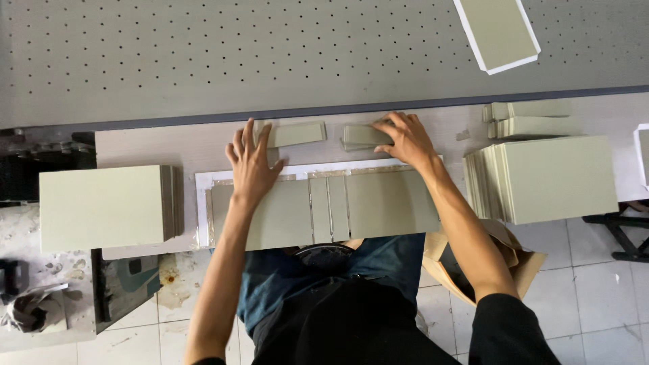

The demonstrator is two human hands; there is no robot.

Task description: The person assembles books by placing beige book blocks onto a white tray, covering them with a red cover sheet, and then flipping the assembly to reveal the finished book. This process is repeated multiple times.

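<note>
Left hand [251, 164] lies flat and wide, fingers spread, on the back edge of the white sheet [203, 209] I am covering with grey boards [284, 216]. My right hand [405, 140] presses open on a small grey strip [362, 135] near the bench's back edge. I think each board should sit straight with even gaps. I count four boards on the sheet, two loose strips [294, 134], and a board stack at each end.

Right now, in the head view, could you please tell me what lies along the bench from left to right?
Stack of pale green boards → left hand → narrow grey-green centre strips → right hand → fanned stack of pale green boards.
</note>
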